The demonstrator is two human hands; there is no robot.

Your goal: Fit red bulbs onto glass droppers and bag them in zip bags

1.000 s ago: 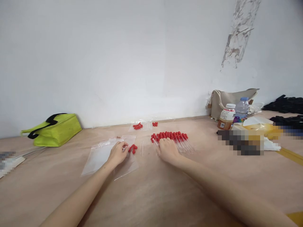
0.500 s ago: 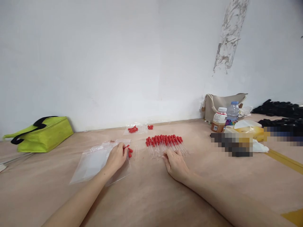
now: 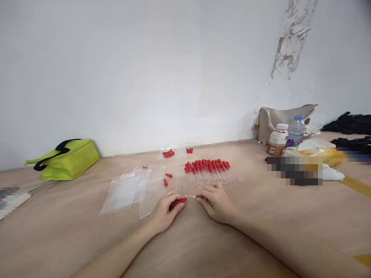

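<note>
Between finger and thumb, my left hand pinches a red rubber bulb, its narrow end pointing right. My right hand grips a thin clear glass tube, whose free end lies close to the bulb's mouth; I cannot tell whether they touch. Behind my right hand lies a row of assembled droppers, red bulbs at the far end and clear tubes toward me. Two loose red bulbs rest beyond my left hand, beside a few loose glass tubes.
Clear zip bags lie flat at the left. Further back, another clear bag sits by more red bulbs. A lime-green bag stands far left; a brown drink bottle, a water bottle and a beige bag stand right.
My left hand has moved right and toward me with a red bulb. My right hand has drawn back from the dropper row and now holds a glass tube. The view has shifted slightly.
</note>
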